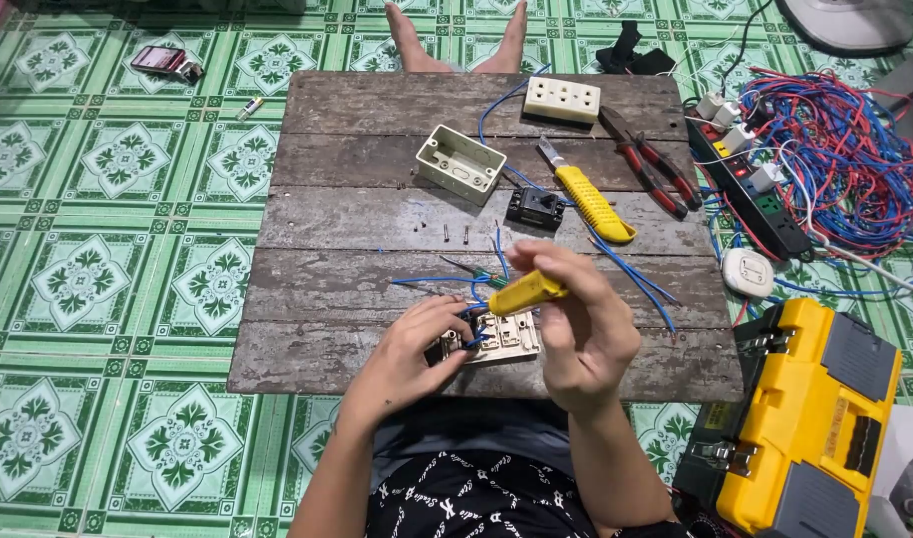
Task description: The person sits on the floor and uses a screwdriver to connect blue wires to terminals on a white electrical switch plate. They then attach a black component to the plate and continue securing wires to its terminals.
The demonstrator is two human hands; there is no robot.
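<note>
Rough weathered wood board (377, 209); glossy yellow plastic screwdriver handle (526, 292).

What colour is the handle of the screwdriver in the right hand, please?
Yellow; the screwdriver handle shows best in the head view.

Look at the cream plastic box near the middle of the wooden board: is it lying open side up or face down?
Open side up. The cream box shows its hollow inside and inner walls, with nothing in it and no cover on it.

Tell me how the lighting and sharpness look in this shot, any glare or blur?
Head view: light is even and soft, with only a faint shadow under the right hand and left hand; no strong glare on the wooden board; the yellow-handled screwdriver and wire tangle look sharp; tile lines bend slightly near the edges.
</note>
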